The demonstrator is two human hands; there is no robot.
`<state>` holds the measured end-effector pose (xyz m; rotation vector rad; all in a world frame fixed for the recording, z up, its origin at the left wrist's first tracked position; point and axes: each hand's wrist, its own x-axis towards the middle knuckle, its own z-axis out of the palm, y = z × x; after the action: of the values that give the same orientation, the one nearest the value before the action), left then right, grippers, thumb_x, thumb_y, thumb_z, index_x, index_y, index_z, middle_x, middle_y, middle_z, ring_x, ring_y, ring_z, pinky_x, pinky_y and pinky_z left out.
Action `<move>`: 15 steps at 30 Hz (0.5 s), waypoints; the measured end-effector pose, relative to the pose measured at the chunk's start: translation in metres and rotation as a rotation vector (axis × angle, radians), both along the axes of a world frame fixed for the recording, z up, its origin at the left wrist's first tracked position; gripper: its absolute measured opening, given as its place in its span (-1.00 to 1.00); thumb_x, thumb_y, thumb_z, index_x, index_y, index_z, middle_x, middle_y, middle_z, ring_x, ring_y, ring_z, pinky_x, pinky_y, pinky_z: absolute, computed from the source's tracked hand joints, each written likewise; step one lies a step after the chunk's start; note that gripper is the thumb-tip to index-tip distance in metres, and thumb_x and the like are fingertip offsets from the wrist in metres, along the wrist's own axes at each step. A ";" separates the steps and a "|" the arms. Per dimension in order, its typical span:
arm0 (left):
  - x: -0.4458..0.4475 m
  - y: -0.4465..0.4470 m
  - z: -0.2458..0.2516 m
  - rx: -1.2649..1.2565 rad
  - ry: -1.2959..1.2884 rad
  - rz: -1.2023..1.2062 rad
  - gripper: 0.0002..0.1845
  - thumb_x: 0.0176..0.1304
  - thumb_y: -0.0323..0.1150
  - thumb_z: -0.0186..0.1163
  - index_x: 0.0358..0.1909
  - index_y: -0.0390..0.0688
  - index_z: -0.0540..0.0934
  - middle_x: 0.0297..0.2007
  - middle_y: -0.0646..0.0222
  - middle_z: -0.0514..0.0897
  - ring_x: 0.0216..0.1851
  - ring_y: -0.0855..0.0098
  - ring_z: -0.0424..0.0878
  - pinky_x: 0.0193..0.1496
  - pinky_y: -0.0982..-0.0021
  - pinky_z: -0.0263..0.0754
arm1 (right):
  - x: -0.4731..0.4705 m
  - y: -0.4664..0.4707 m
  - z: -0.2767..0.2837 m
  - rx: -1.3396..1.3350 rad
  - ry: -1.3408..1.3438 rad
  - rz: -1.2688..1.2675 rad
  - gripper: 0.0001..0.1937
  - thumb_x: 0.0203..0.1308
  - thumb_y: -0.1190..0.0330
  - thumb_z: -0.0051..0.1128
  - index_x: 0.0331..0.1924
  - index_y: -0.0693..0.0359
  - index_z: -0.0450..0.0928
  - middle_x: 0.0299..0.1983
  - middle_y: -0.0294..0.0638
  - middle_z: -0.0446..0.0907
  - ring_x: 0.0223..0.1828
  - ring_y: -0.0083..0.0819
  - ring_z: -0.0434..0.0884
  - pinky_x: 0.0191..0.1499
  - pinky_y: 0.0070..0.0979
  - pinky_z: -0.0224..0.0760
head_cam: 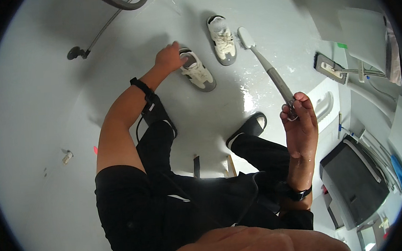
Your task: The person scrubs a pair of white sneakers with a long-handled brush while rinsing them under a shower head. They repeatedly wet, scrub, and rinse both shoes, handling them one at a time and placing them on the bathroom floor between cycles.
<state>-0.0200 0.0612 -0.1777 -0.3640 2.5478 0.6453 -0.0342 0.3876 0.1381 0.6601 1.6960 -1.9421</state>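
My right hand (300,119) grips the end of a long-handled scrubbing brush (276,79), whose white head rests bristles down by the wet floor, just right of a white and grey sneaker (222,41). Foam shows in the opening of that shoe. My left hand (171,57) is at the heel of the other sneaker (197,72), with its thumb over the shoe's opening; whether it grips the shoe is not clear. Both sneakers stand upright with their toes towards me, and their laces are on.
A shower hose (121,2) hangs at the top left by the wall. On the right are a flat floor mop (330,67), a white floor pan (324,107) and a dark-lidded bin or appliance (356,181). My feet, in black slides (247,126), flank the wet floor.
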 end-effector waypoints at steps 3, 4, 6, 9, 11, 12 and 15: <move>0.019 -0.010 -0.010 0.043 -0.185 -0.014 -0.39 0.13 0.00 0.32 0.06 -0.23 0.46 -0.08 0.03 0.68 0.00 0.05 0.66 0.01 0.05 0.57 | 0.002 -0.004 0.002 -0.002 0.008 0.016 -0.77 0.40 0.44 0.00 0.08 0.22 0.45 -0.19 -0.27 0.51 -0.19 -0.48 0.55 -0.07 -0.51 0.46; 0.020 -0.008 -0.018 0.031 -0.156 -0.003 -0.47 0.16 -0.02 0.28 0.02 -0.22 0.53 -0.08 0.03 0.69 -0.01 0.05 0.66 0.03 0.06 0.56 | 0.002 -0.007 0.002 0.001 0.004 0.018 -0.77 0.40 0.45 -0.01 0.08 0.22 0.45 -0.19 -0.27 0.51 -0.19 -0.48 0.55 -0.07 -0.51 0.46; 0.017 -0.005 -0.032 0.075 -0.165 -0.008 -0.52 0.21 -0.02 0.22 -0.08 -0.25 0.58 -0.13 -0.02 0.68 -0.03 -0.03 0.64 0.03 0.01 0.54 | 0.003 -0.009 0.003 0.007 0.004 0.021 -0.78 0.40 0.45 -0.01 0.07 0.21 0.45 -0.19 -0.27 0.51 -0.20 -0.49 0.55 -0.07 -0.51 0.46; 0.007 -0.008 -0.050 0.058 -0.066 0.031 -0.61 0.25 -0.09 0.18 -0.15 -0.22 0.66 -0.13 0.02 0.70 -0.06 -0.05 0.65 0.04 0.02 0.55 | 0.005 -0.011 0.003 0.025 -0.013 0.016 -0.80 0.41 0.45 -0.03 0.06 0.21 0.45 -0.19 -0.27 0.51 -0.20 -0.49 0.55 -0.07 -0.52 0.46; -0.020 -0.020 -0.058 0.016 0.072 0.112 -0.64 0.26 -0.13 0.15 -0.16 -0.21 0.70 -0.12 0.04 0.71 -0.07 -0.05 0.66 0.04 0.04 0.56 | 0.005 -0.011 0.002 0.036 -0.004 0.000 -0.81 0.42 0.45 -0.04 0.05 0.20 0.44 -0.21 -0.27 0.51 -0.20 -0.50 0.55 -0.07 -0.53 0.45; -0.031 -0.027 -0.060 0.009 0.124 0.163 -0.64 0.27 -0.13 0.14 -0.17 -0.22 0.70 -0.12 0.02 0.71 -0.07 -0.06 0.66 0.03 0.04 0.56 | 0.004 -0.011 0.001 0.035 0.004 0.011 -0.82 0.42 0.44 -0.05 0.04 0.19 0.44 -0.24 -0.26 0.51 -0.20 -0.50 0.55 -0.07 -0.53 0.44; -0.080 -0.059 -0.061 -0.018 0.065 0.205 -0.60 0.27 -0.12 0.12 -0.16 -0.27 0.70 -0.10 -0.09 0.69 -0.02 -0.07 0.65 0.08 0.02 0.54 | 0.004 -0.011 0.000 0.072 -0.015 0.013 -0.81 0.42 0.44 -0.05 0.05 0.19 0.43 -0.26 -0.26 0.51 -0.20 -0.49 0.55 -0.07 -0.53 0.44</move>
<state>-0.1005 0.0022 -0.2386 -0.6259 2.6008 0.7197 -0.0306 0.3767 0.1377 0.6869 1.7640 -1.8703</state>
